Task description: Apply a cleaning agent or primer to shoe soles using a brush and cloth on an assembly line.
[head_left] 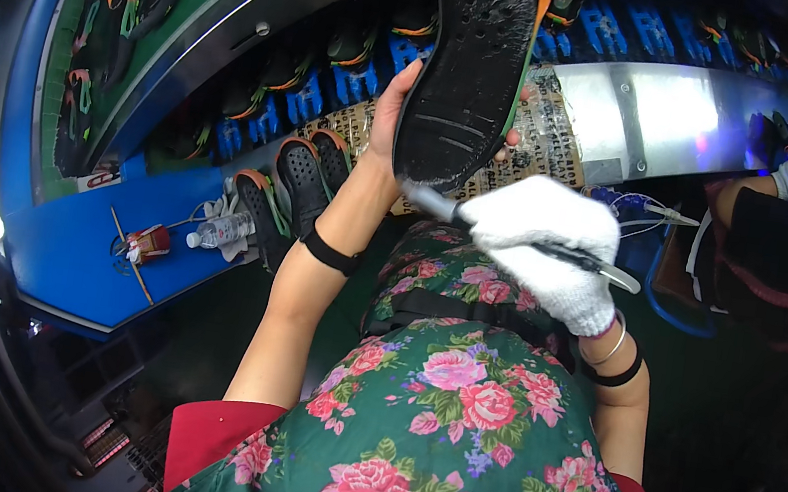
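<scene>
My left hand (393,105), bare, holds a black shoe (476,56) upright with its dark sole facing me; the shoe has green and orange trim at its edge. My right hand (548,242) wears a white knit glove and grips a thin pen-like tool (440,205) whose tip touches the heel end of the sole. A thin tube or cord trails from the tool's back end to the right. Both wrists carry black bands.
Several black shoes with orange and green trim (296,187) lie on the blue bench (71,251) at my left, beside a small water bottle (218,231). More shoes ride blue holders (336,87) along a conveyor. Another person (775,259) in gloves works at right.
</scene>
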A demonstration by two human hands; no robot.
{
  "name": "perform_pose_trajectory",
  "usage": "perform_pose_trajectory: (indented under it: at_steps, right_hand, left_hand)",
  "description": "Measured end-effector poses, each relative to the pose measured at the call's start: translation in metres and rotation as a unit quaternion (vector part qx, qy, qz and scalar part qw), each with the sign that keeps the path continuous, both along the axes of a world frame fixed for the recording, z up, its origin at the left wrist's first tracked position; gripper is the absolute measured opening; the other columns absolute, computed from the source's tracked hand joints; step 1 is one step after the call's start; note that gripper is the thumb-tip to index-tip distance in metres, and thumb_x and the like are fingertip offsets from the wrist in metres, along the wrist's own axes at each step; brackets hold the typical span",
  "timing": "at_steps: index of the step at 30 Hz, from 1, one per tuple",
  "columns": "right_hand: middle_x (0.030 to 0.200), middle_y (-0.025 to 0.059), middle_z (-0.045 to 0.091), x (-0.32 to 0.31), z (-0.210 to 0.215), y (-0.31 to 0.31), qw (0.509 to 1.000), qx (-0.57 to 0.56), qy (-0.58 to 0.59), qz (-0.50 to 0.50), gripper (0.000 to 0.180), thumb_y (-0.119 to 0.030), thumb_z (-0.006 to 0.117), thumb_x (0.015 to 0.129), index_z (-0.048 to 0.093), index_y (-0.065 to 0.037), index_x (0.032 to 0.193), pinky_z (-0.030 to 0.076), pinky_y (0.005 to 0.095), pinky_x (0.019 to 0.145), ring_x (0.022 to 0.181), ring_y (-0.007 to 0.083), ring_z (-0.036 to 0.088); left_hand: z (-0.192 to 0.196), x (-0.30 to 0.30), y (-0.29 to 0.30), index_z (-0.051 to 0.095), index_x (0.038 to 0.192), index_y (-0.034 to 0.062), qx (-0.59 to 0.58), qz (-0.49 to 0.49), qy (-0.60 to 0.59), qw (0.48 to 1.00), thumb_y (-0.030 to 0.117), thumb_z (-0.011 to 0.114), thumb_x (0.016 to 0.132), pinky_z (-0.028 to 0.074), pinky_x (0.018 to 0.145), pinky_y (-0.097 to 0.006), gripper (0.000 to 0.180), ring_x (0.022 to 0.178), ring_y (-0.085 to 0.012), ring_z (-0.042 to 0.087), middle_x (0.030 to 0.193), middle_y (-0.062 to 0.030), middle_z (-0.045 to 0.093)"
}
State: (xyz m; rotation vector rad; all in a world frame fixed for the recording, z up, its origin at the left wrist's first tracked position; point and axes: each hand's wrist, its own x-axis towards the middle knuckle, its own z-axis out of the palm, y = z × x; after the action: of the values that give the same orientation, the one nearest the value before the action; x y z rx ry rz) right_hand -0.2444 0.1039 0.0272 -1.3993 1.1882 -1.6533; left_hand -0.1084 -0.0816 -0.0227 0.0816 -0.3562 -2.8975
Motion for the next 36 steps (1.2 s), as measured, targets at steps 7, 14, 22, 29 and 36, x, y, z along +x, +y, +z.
perform_pose_trajectory:
  at_steps: [7, 14, 22, 29, 36]
  right_hand:
    - [0.099, 0.0077, 0.077, -0.056, 0.006, -0.025, 0.927, -0.098, 0.319, -0.170, 0.025, 0.001, 0.077, 0.077, 0.080, -0.009, 0.101, 0.059, 0.0344, 0.079, 0.088, 0.0249, 0.073]
    - [0.116, 0.0121, 0.073, -0.035, -0.002, -0.018, 0.887, -0.065, 0.430, -0.158, 0.035, -0.001, 0.070, 0.081, 0.074, -0.007, 0.115, 0.056, 0.0404, 0.093, 0.104, 0.0305, 0.070]
    - [0.089, 0.0155, 0.077, -0.008, 0.004, 0.016, 0.987, -0.026, -0.139, 0.072, 0.009, -0.009, 0.082, 0.080, 0.077, -0.002, 0.082, 0.059, 0.0377, 0.077, 0.083, 0.0272, 0.075]
    - [0.085, 0.0187, 0.072, -0.018, -0.011, 0.034, 0.957, -0.005, -0.289, -0.033, 0.009, 0.005, 0.074, 0.071, 0.068, 0.000, 0.074, 0.058, 0.0346, 0.064, 0.079, 0.0310, 0.070]
    - [0.097, 0.0230, 0.074, -0.004, -0.042, 0.040, 0.886, 0.047, -0.462, -0.023, 0.016, 0.012, 0.069, 0.076, 0.073, 0.006, 0.089, 0.061, 0.0323, 0.071, 0.081, 0.0255, 0.073]
  left_hand:
    - [-0.015, 0.012, 0.042, 0.046, 0.151, 0.0025, 0.074, 0.007, -0.095, 0.993, 0.061, 0.037, 0.104, 0.052, 0.100, -0.067, 0.075, 0.121, -0.0466, 0.063, 0.140, -0.0248, 0.059]
    - [-0.018, 0.018, 0.053, 0.045, 0.151, 0.0025, 0.153, 0.028, -0.095, 0.983, 0.064, 0.037, 0.103, 0.049, 0.108, -0.058, 0.079, 0.124, -0.0481, 0.060, 0.141, -0.0268, 0.058]
    - [-0.008, 0.030, 0.039, 0.034, 0.157, 0.0038, 0.058, 0.064, -0.029, 0.996, 0.070, 0.038, 0.101, 0.057, 0.088, -0.057, 0.086, 0.111, -0.0492, 0.061, 0.143, -0.0297, 0.048]
    - [0.040, 0.055, 0.025, 0.039, 0.156, 0.0135, 0.050, 0.117, 0.043, 0.991, 0.076, 0.047, 0.095, 0.059, 0.072, -0.042, 0.088, 0.092, -0.0384, 0.060, 0.131, -0.0272, 0.052]
    - [0.068, 0.076, 0.010, 0.033, 0.156, 0.0081, 0.006, 0.135, 0.113, 0.984, 0.082, 0.052, 0.088, 0.056, 0.068, -0.039, 0.103, 0.087, -0.0348, 0.059, 0.129, -0.0275, 0.051]
